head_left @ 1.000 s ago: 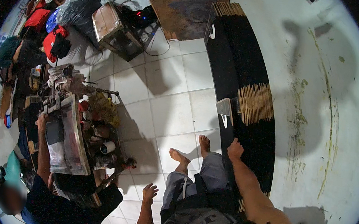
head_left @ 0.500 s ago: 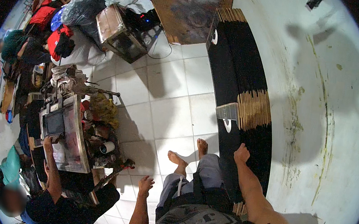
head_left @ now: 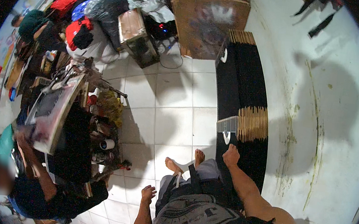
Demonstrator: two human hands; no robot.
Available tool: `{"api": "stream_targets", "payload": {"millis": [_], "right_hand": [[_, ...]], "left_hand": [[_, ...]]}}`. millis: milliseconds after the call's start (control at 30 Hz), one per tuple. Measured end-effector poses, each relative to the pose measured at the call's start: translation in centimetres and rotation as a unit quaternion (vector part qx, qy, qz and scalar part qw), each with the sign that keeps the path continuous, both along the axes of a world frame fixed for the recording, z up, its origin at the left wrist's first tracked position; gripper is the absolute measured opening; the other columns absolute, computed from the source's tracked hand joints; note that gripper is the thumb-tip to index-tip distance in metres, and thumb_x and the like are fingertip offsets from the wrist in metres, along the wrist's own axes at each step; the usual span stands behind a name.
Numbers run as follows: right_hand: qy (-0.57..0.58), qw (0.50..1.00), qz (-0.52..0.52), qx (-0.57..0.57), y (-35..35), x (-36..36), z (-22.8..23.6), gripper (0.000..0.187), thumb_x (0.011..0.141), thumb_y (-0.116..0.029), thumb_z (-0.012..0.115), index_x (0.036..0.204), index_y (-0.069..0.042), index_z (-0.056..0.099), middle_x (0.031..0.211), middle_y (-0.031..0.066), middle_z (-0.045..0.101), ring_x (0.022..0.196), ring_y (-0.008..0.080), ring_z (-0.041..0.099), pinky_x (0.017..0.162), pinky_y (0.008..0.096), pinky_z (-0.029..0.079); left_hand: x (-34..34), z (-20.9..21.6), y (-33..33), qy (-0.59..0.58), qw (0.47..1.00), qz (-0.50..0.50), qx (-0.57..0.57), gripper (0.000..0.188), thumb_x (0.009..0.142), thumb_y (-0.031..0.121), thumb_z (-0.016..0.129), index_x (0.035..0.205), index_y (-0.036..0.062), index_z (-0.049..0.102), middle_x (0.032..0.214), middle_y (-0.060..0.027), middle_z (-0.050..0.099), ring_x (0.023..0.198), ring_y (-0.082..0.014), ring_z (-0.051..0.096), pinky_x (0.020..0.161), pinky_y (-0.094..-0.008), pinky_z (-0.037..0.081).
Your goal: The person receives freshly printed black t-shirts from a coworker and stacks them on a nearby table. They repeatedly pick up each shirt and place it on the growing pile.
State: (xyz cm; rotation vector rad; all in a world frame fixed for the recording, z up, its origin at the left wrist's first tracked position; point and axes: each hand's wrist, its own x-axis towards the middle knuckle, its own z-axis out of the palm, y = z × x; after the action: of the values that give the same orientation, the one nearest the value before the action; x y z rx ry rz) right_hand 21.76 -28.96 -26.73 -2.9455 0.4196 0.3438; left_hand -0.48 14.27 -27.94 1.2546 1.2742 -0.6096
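Observation:
My right hand (head_left: 231,156) is closed on the near part of a long black stack (head_left: 246,162), just below a white crescent-shaped mark (head_left: 226,137). Its fingers curl at the stack's inner edge, and what they hold, if anything, is hidden. Beside the mark lies a pale printed panel (head_left: 227,125), next to a band of brown layered edges (head_left: 252,124). My left hand (head_left: 148,194) hangs over the floor at my side, fingers apart and with nothing in them. A second white crescent (head_left: 224,55) shows farther along the stack.
At left a co-worker tilts up a framed screen (head_left: 56,118) over a black work surface (head_left: 76,140). Cluttered shelving (head_left: 106,143) edges the tiled floor (head_left: 174,120). A box-like stand (head_left: 137,33) and a brown board (head_left: 208,25) stand beyond. A white wall (head_left: 300,124) runs along the right.
My right hand has moved left and nearer the white crescent. The co-worker's framed screen has swung up from lying flat to a steep tilt. The whole view has shifted slightly.

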Motion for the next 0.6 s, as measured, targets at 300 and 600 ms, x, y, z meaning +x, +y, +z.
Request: {"api": "stream_targets", "payload": {"millis": [300,600], "right_hand": [[0.060,0.972,0.204,0.095,6.7,2.4,-2.7,0.036,0.059,-0.014,0.057,0.092,0.000,0.053,0.087,0.0217,0.057,0.083,0.0375,0.056,0.074,0.0447,0.045],[0.117,0.856,0.475,0.169,35.8,5.1,-1.9,0.026,0.066,-0.016,0.055,0.088,-0.002,0.058,0.088,0.0197,0.060,0.087,0.0346,0.057,0.076,0.0405,0.047]], "left_hand": [[-2.4,2.3,4.5,-0.117,0.964,0.240,0.010,0.046,0.079,0.007,0.048,0.124,0.0018,0.039,0.100,-0.0129,0.061,0.078,-0.0207,0.060,0.062,-0.0318,0.045],[-13.5,3.6,29.3,-0.185,0.804,0.506,0.252,0.044,0.072,0.006,0.054,0.114,-0.0020,0.045,0.086,-0.0085,0.059,0.068,-0.0134,0.053,0.060,-0.0294,0.042]]}}
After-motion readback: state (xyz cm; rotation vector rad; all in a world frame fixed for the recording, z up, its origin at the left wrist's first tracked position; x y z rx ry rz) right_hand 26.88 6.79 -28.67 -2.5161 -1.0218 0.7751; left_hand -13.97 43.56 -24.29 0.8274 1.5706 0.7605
